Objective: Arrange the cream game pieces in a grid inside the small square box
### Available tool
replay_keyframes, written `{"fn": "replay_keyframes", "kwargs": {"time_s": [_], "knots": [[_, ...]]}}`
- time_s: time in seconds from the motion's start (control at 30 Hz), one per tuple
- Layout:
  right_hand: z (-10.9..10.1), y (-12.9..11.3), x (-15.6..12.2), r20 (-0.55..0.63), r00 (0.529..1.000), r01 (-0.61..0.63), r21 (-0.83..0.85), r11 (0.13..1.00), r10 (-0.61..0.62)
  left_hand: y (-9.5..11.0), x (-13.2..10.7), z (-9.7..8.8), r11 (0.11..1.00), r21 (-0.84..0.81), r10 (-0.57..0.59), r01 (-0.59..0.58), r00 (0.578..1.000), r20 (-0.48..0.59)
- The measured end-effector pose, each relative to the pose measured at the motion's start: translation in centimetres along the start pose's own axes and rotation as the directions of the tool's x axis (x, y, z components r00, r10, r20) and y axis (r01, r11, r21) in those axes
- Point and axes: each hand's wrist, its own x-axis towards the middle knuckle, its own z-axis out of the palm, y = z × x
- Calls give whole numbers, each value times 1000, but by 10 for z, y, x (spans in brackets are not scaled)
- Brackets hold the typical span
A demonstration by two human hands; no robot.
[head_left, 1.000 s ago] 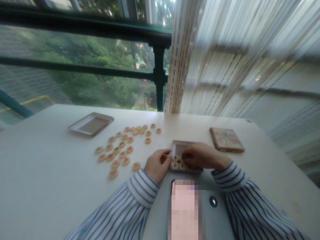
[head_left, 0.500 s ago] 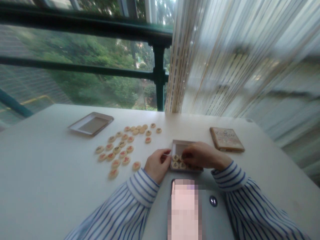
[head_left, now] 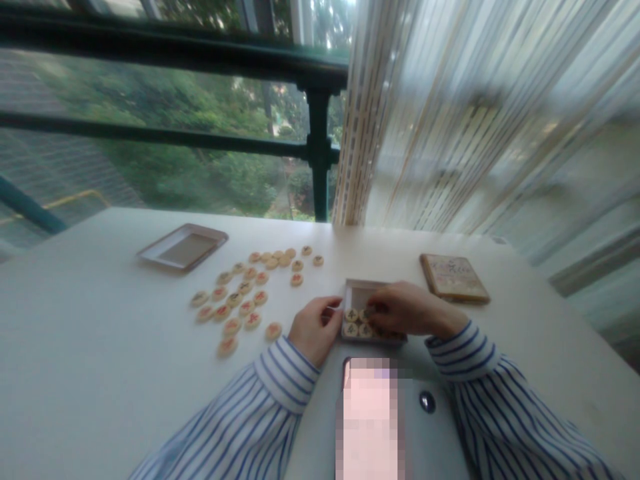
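A shallow open box [head_left: 360, 297] stands in front of me, with round wooden Chinese chess pieces [head_left: 351, 330] laid in rows at its near end. My left hand [head_left: 316, 330] is closed at the box's left wall, thumb and fingers curled on its edge. Over the box's right half reaches my right hand [head_left: 410, 310], its fingertips pinched on a Chinese chess piece [head_left: 365, 315] in the second row. That hand hides the right part of the box. Left of the box, many more pieces [head_left: 234, 299] with red or dark characters lie scattered on the white table [head_left: 125, 347].
An empty tray-like lid [head_left: 187, 248] lies at the back left. A flat printed box [head_left: 455, 277] rests to the right. Close to me are a blurred-out phone [head_left: 370, 420] and a small dark oval object [head_left: 427, 401]. Beyond the table are a green railing [head_left: 318, 147] and a curtain [head_left: 425, 133].
My right hand has shifted very slightly within the box, fingertips still on the same spot. My left hand and the scattered pieces stay put.
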Motion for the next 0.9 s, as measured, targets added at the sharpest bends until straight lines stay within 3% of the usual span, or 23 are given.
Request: {"fn": "replay_keyframes", "kwargs": {"time_s": [0.63,0.9], "knots": [[-3,-1,1,-127,988,-100,-66,993,91,4,1,-6,991,90,110,-99,987,-117],[-8,-1,-1,-202,976,-101,-85,991,82,10,14,-26,985,144,116,-97,985,-127]]}}
